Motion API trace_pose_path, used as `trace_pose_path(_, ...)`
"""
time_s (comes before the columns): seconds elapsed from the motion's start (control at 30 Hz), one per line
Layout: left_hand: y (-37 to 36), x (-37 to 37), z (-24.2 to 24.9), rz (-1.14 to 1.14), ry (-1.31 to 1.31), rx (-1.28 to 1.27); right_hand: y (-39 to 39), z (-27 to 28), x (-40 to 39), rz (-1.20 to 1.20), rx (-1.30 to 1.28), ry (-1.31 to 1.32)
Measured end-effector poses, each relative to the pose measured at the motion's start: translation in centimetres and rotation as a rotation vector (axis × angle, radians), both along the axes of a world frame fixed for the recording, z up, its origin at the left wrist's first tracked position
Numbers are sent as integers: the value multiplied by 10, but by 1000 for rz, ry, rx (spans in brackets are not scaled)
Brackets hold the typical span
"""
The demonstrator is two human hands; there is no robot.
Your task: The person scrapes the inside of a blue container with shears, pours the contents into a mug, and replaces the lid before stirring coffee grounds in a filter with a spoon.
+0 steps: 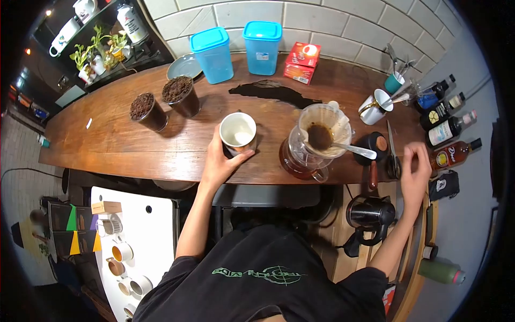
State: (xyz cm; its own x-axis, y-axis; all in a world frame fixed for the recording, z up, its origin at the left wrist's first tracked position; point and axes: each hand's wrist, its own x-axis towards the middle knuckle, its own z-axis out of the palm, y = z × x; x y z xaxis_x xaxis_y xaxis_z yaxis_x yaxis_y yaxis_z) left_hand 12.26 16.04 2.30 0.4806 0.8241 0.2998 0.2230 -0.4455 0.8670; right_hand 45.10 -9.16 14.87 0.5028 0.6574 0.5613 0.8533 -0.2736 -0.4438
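Observation:
My left hand [222,165] is closed around a mug [237,130] with a pale inside, which stands on the wooden counter. My right hand [416,174] is at the counter's right end, beside scissors [394,163]; its fingers are loosely bent, with a gap to the thumb and nothing visible between. Between my hands stands a glass coffee server [294,155] with dark liquid. On it sits a dripper with a paper filter [338,126] holding wet coffee grounds [320,137]. A spoon [357,150] rests across the dripper, its bowl end over the rim.
Two glasses of coffee beans [179,94] [148,114] stand at the left. Behind are blue-lidded containers [213,56] [262,51] and a red box [302,63]. Several bottles [453,155] line the right. A black kettle [370,212] sits below the counter; cups stand on a white table [155,231].

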Motion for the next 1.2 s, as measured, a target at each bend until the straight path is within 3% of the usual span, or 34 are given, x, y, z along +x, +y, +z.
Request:
trace_pose_path(0.23, -10, -12, -6, 65, -130, 222, -65, -63, -10, -178, -85, 28)
trace_pose_path(0.3, -10, -16, -10, 51, -177, 274, -73, -80, -20, -279, 107, 355)
trace_pose_path(0.47, -17, -17, 16, 10, -308, 557, -81, -91, -36, -237, 135, 475)
trace_pose_path(0.67, -27, -18, 30, 11, -423, 584, -72, -84, -53, -253, 196, 549)
trace_pose_path(0.73, -40, -24, 45, -101, -531, 98, -70, -83, -58, -235, 186, 567)
trace_pose_path(0.77, -36, -29, 44, -56, -369, -45, -70, -83, -61, -232, 181, 567)
trace_pose_path(0.8, -38, -27, 49, -29, -411, -206, -69, -84, -61, -225, 174, 566)
trace_pose_path(0.9, -37, -31, 37, -57, -472, -256, -64, -82, -62, -220, 180, 556)
trace_pose_path(0.97, -39, -35, 28, 64, -323, -114, -67, -83, -64, -222, 167, 557)
trace_pose_path(1.07, -35, -40, 0, -34, -430, 265, -69, -87, -66, -198, 136, 560)
trace_pose_path(1.2, -32, -48, -3, -15, -349, 286, -60, -88, -70, -175, 157, 591)
